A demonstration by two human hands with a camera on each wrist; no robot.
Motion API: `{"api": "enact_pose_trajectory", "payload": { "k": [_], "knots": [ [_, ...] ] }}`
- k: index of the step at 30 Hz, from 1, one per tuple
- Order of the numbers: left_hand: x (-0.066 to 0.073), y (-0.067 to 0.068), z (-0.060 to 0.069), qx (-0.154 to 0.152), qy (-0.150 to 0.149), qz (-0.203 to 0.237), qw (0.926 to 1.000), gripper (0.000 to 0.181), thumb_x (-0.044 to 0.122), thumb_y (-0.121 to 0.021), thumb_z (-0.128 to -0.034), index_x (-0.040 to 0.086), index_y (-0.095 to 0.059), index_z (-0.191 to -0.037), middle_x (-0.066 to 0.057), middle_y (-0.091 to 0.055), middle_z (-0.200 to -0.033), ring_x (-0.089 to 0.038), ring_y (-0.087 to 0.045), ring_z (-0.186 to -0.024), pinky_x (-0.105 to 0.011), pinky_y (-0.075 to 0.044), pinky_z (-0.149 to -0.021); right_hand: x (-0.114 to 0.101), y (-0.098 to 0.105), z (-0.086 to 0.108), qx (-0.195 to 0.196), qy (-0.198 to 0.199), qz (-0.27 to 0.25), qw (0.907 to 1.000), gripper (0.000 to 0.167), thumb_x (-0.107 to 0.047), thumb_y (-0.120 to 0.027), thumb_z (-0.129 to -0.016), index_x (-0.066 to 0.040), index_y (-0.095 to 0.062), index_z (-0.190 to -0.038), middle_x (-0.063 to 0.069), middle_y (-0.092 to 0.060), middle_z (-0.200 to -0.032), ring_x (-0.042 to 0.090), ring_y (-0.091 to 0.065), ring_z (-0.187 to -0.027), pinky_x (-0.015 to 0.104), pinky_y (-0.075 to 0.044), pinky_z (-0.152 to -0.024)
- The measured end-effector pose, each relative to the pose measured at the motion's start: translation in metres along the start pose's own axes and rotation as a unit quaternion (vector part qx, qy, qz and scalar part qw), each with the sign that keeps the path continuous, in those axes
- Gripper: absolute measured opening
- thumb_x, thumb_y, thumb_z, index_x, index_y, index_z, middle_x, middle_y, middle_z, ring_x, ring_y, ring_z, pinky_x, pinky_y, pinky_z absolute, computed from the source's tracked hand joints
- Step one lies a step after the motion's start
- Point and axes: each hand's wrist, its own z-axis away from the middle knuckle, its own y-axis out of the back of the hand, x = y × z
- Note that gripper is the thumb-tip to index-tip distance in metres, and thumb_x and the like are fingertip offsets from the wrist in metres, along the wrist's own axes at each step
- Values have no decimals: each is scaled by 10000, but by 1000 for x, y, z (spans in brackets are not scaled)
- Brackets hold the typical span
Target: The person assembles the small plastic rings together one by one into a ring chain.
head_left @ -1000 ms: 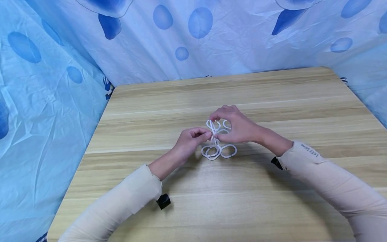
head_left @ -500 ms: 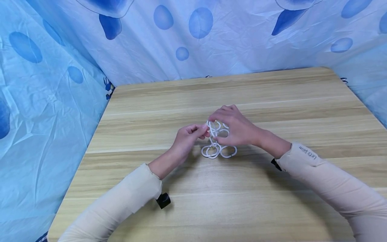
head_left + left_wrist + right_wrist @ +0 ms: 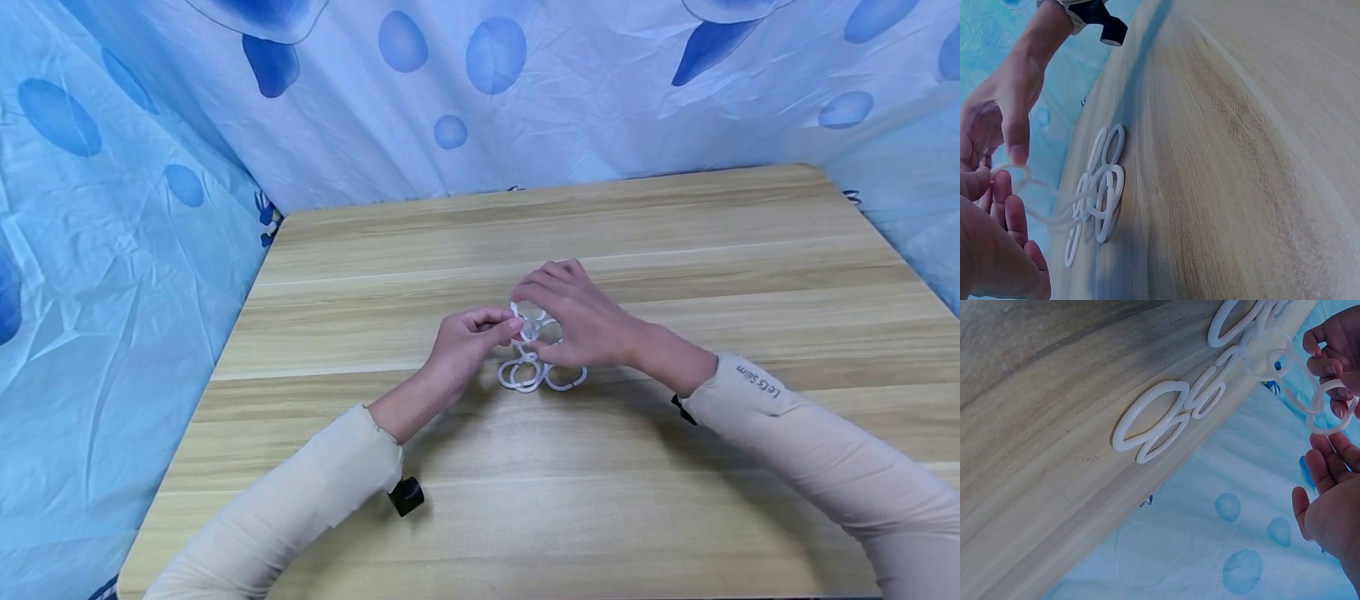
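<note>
Several white plastic C-shaped rings (image 3: pixel 1121 442) are joined in a loose chain. One end ring (image 3: pixel 1329 432) is lifted off the table between both hands. My left hand (image 3: pixel 465 350) pinches that ring between thumb and fingertips. Facing it, my right hand (image 3: pixel 588 321) arches over the ring from the right, with the forefinger at its far side and the thumb at its near side. How firmly the right fingers grip is partly hidden. In the left wrist view, linked rings hang from the hands down to the ones lying on the wood.
The wood-grain table (image 3: pixel 360 275) lies under both arms. A blue patterned curtain (image 3: pixel 345 117) hangs behind it and at the sides. A small black camera (image 3: pixel 407 497) is fixed under the left sleeve, and light sleeves cover both forearms.
My left hand has shifted slightly up, toward the upper part of the lifted ring. That ring has turned to show more of its opening. My right hand has moved slightly left and rotated.
</note>
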Motion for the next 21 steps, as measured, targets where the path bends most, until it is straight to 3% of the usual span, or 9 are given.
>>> {"api": "enact_pose_trajectory", "payload": {
  "k": [4,9,15,21],
  "knots": [
    [0,0,1,59,-65,-67,9999,194,133,-701,-880,5,-696,-1026,-29,-699,-859,-274,-614,-927,-392,-469,-941,0,4,1,-55,16,-12,10000,571,-253,-801,-714,-39,-575,-1193,80,-582,-1164,269,-478,-1115,456,-320,-894],
    [-2,1,0,284,-152,-33,9995,181,100,-697,-879,-5,-693,-1027,-29,-692,-885,-323,-613,-994,-347,-495,-915,8,19,9,2,-383,-187,9991,666,-271,-841,-711,-58,-553,-1272,84,-573,-1217,272,-465,-1136,464,-303,-878],
    [-3,1,0,466,-349,-54,9983,172,84,-698,-876,-21,-692,-1012,-25,-684,-893,-285,-618,-951,-451,-478,-939,23,34,29,197,-998,-404,9940,552,-175,-831,-733,-51,-598,-1218,88,-601,-1172,271,-481,-1111,491,-293,-887],
    [-3,1,0,483,-410,-58,9980,146,80,-699,-876,-11,-695,-990,-21,-678,-875,-171,-616,-855,-487,-462,-947,30,37,45,-244,-1541,-457,9867,522,-150,-838,-722,-61,-623,-1189,80,-616,-1156,267,-481,-1109,456,-299,-857]
  ]
}}
